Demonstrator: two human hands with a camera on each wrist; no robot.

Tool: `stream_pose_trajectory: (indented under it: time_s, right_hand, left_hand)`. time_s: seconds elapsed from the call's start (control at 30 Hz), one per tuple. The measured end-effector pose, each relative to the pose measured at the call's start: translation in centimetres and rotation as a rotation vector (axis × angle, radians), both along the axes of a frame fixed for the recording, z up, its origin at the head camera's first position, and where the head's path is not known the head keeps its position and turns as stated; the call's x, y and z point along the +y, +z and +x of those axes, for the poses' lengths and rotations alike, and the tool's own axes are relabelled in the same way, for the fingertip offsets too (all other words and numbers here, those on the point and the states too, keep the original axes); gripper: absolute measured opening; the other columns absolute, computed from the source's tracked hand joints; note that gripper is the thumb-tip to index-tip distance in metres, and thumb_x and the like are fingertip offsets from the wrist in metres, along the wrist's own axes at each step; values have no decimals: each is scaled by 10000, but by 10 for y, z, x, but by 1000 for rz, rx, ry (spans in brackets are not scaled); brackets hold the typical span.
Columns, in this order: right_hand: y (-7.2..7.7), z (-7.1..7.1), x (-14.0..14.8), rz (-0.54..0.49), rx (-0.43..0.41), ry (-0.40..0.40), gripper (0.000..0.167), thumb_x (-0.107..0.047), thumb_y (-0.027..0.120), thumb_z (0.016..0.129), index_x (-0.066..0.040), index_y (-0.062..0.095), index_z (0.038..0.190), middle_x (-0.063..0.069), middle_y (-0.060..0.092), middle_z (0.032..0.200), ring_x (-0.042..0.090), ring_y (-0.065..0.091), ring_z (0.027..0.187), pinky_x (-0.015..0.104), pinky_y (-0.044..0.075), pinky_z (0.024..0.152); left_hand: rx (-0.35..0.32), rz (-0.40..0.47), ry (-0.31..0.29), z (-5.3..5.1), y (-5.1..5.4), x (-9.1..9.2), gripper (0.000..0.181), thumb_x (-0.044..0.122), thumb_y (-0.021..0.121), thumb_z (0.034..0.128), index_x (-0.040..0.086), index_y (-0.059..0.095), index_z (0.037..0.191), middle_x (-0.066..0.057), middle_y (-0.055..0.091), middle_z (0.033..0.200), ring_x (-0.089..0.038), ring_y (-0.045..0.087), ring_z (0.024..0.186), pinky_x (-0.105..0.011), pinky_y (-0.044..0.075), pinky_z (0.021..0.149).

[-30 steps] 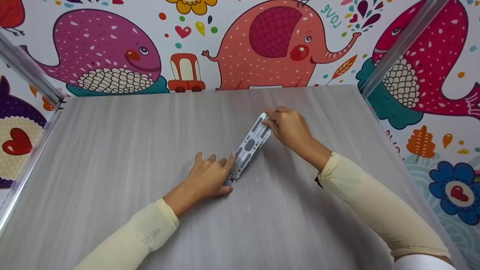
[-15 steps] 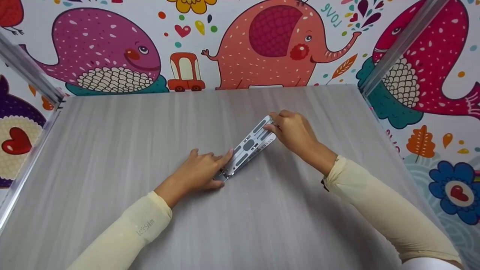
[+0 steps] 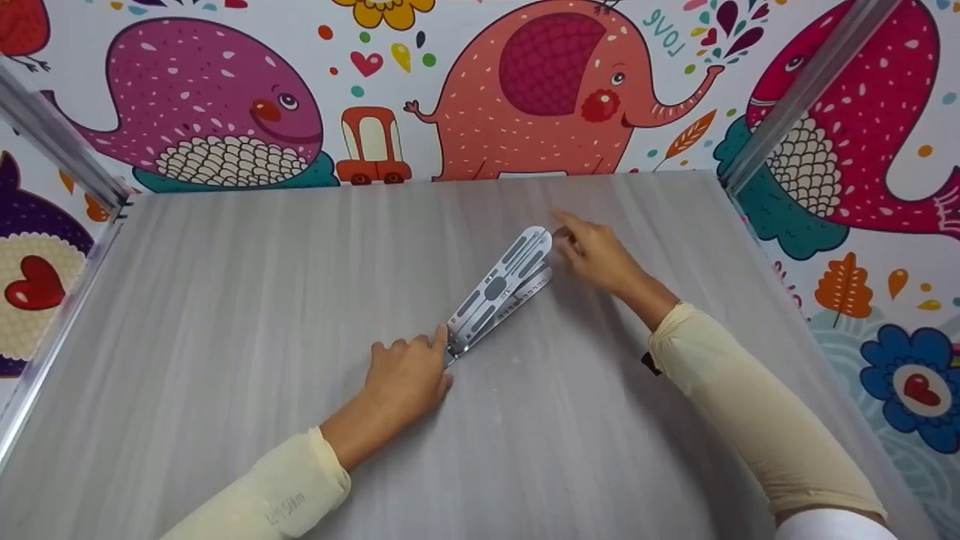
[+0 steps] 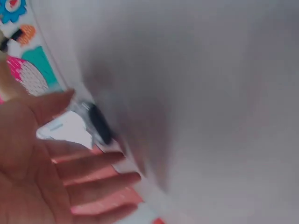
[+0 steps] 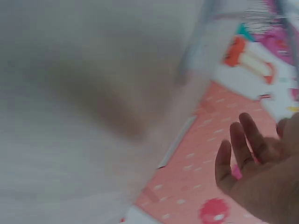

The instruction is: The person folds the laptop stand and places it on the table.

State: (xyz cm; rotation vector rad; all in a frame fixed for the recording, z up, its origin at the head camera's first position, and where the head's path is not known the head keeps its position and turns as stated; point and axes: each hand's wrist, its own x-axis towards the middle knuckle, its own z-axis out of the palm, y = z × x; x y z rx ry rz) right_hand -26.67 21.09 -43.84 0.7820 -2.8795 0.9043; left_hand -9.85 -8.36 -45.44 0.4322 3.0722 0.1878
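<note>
A silver folding laptop stand with grey pads slants across the middle of the table in the head view, its two long arms slightly spread apart. My left hand pinches its lower, hinged end between thumb and index finger. In the left wrist view, the stand's end with a black pad shows between thumb and fingers, while the other fingers stretch out straight; part of the index finger is hidden. Just right of the stand's upper end, my right hand holds nothing, its fingers loosely bent in the right wrist view.
The wood-grain table extends around both hands. A wall printed with cartoon animals rises at its back and sides. Metal posts stand at the back corners.
My right hand has let go of the stand's upper end and moved slightly right. The stand's arms have spread apart a little. My left hand has shifted down to the hinged end.
</note>
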Motion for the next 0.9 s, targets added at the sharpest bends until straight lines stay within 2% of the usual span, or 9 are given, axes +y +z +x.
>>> stream_pose_trajectory:
  time_s: [0.07, 0.13, 0.17, 0.27, 0.37, 0.47, 0.63, 0.77, 0.9]
  right_hand:
    - [-10, -6, 3, 83, -20, 92, 559, -202, 743, 942, -124, 560, 1464, 110, 700, 1271, 306, 648, 1136, 491, 508, 1042]
    - [-18, -10, 4, 156, -49, 171, 591, -258, 833, 858, -141, 630, 1401, 65, 680, 1327, 292, 607, 1224, 504, 441, 1123]
    - [-20, -12, 3, 182, -53, 206, 584, -288, 862, 821, -138, 672, 1352, 50, 685, 1316, 278, 599, 1219, 501, 425, 1132]
    - [-25, -15, -3, 248, -93, 223, 556, -334, 880, 787, -152, 727, 1289, 29, 709, 1266, 259, 575, 1184, 482, 419, 1126]
    - [-27, -17, -10, 270, -118, 188, 496, -309, 875, 794, -140, 753, 1244, 43, 734, 1207, 262, 568, 1123, 463, 462, 1061]
    - [-27, -20, -15, 281, -135, 133, 483, -291, 878, 788, -157, 759, 1237, 28, 744, 1124, 249, 570, 1044, 420, 494, 964]
    - [-24, -22, -21, 316, -176, 58, 526, -307, 886, 768, -197, 746, 1263, -22, 736, 1097, 216, 577, 986, 343, 496, 848]
    - [-23, -23, -23, 323, -217, 23, 556, -306, 894, 755, -210, 734, 1279, -30, 744, 1153, 208, 584, 987, 334, 494, 831]
    - [-22, -23, -23, 316, -252, 6, 596, -299, 899, 747, -230, 712, 1308, -36, 733, 1233, 198, 599, 1011, 341, 523, 891]
  left_hand:
    - [83, -40, 23, 6, -1, 8, 477, 232, 751, 896, 46, 668, 1329, -147, 733, 994, -372, 703, 844, -575, 520, 711]
    - [171, -75, 38, 10, -4, 13, 319, 135, 731, 890, 28, 739, 1190, -135, 719, 914, -352, 699, 792, -555, 523, 676]
    - [208, -88, 44, 10, -6, 15, 246, 91, 720, 881, 15, 762, 1111, -132, 709, 871, -343, 693, 769, -550, 523, 666]
    - [258, -121, 49, 9, -12, 17, 101, 29, 696, 868, -15, 777, 908, -132, 675, 760, -317, 674, 717, -545, 523, 660]
    - [258, -138, 37, 6, -15, 18, 112, 40, 699, 864, -17, 776, 806, -143, 680, 722, -304, 656, 703, -564, 522, 707]
    - [240, -148, 16, 3, -16, 18, 130, 41, 690, 870, 5, 791, 798, -151, 713, 757, -310, 657, 742, -615, 510, 801]
    - [190, -135, 5, -1, -14, 16, 159, 26, 674, 878, 52, 812, 804, -147, 747, 803, -324, 670, 821, -702, 442, 945]
    - [165, -114, 9, -3, -13, 14, 166, 23, 680, 871, 83, 811, 789, -135, 751, 796, -329, 672, 849, -745, 393, 997]
    - [163, -107, 6, -4, -13, 12, 155, 20, 686, 865, 77, 804, 784, -138, 746, 778, -335, 673, 847, -768, 375, 1006]
